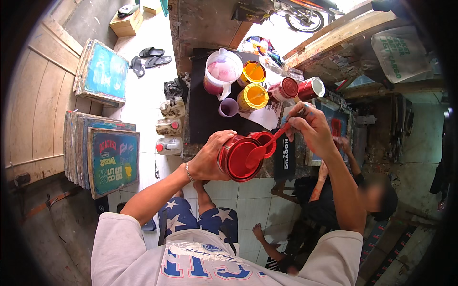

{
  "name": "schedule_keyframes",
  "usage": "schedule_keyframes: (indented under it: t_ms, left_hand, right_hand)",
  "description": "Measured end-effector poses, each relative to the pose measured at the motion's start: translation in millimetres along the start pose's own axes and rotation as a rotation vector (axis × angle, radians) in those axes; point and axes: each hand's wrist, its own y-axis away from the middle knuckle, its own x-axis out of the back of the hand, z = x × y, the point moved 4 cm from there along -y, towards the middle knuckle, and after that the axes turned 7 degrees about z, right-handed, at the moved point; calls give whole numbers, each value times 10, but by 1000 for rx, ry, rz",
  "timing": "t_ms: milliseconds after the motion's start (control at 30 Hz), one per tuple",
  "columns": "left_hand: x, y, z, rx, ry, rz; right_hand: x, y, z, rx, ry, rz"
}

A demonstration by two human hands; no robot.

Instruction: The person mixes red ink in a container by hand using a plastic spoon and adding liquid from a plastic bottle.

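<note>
My left hand (212,155) is closed around a large red paint can (238,162) in front of my body, its open top showing red paint. A smaller red container (265,138) sits against its far right side; what supports it is hidden. My right hand (307,128) pinches a red, paint-coated stirring spatula (279,136), which reaches down across the smaller container to the large can's paint. Beyond them on the black-topped table (200,124) stand a white jug (222,71) of pink stuff, a purple cup (228,107), two yellow paint pots (253,97) and two more red cans (281,88).
Screen frames (112,162) lean at the left, near plastic jugs (167,126) and sandals (152,59) on the tiled floor. A co-worker (329,200) crouches at the right, hands at another frame. Another person's arm (267,245) shows low. A motorbike (305,19) stands beyond the opening.
</note>
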Motion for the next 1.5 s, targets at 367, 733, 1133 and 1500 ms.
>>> schedule_keyframes:
  t_ms: [367,733,1133,1500]
  left_hand:
    - [29,-18,72,-13,-29,-20]
    - [14,18,56,6,-29,-29]
    - [41,8,76,-5,-37,-27]
    - [53,19,83,19,-25,-39]
  right_hand:
    - [-478,66,-322,320,497,-196]
    - [-708,84,-288,365,663,-375]
    - [-631,90,-318,123,626,-287]
    - [-379,102,30,-102,261,-26]
